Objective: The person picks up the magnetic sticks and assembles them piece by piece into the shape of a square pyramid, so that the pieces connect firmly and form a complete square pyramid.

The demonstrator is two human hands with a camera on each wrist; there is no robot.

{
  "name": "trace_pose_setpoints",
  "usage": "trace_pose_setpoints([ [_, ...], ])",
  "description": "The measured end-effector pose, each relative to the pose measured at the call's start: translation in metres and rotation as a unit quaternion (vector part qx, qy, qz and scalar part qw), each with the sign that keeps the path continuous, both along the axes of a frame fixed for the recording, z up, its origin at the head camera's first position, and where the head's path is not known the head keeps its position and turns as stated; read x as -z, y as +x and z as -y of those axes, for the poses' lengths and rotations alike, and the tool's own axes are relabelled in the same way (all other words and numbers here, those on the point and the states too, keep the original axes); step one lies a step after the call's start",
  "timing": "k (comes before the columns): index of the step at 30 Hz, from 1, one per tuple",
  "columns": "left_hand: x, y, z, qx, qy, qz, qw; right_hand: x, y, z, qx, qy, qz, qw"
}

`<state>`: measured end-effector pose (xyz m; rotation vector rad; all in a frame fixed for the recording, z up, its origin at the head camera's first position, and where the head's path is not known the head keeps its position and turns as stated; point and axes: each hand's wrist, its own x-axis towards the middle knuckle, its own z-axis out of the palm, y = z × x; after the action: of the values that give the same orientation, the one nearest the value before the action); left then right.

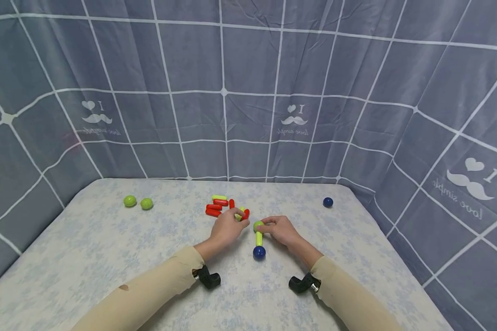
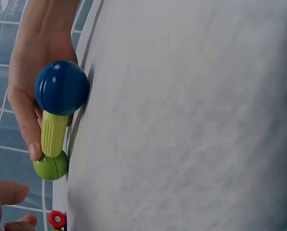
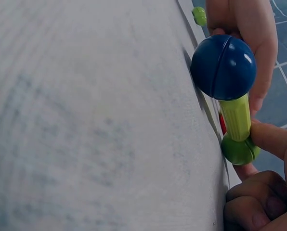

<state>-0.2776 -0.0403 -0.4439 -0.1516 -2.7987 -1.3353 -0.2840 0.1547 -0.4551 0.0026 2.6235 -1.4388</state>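
Currently, one assembly is judged built: a blue ball (image 1: 259,252), a yellow-green rod (image 1: 258,238) and a green ball (image 1: 258,225) are joined in line on the table (image 1: 107,257), the green ball being pinched at the fingertips of the right hand (image 1: 282,230). A red rod (image 1: 245,214) is gripped by the curled fingers of the left hand (image 1: 226,228), not yet attached. Beyond the fingers, about four red rods (image 1: 215,208), one yellow-green rod (image 1: 219,197), two green balls (image 1: 137,202) and one blue ball (image 1: 328,202) are counted loose.
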Motion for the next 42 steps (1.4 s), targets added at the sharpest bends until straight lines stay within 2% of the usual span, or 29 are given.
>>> trace_pose_setpoints([
  [6, 0.001, -0.012, 0.001, -0.025, -0.014, 0.002, 0.9996, 0.001, 0.000, 0.000, -0.004, -0.002, -0.003, 1.000],
  [17, 0.001, -0.021, -0.004, -0.046, -0.079, 0.013, 0.9957, 0.001, 0.000, 0.000, -0.003, 0.002, -0.003, 1.000],
  [29, 0.003, -0.023, -0.006, -0.052, -0.110, -0.001, 0.9926, 0.003, -0.001, 0.000, -0.013, -0.007, -0.003, 1.000],
  [42, 0.003, -0.023, -0.007, -0.045, -0.117, 0.011, 0.9920, 0.004, -0.001, 0.000, -0.012, -0.010, -0.008, 1.000],
])
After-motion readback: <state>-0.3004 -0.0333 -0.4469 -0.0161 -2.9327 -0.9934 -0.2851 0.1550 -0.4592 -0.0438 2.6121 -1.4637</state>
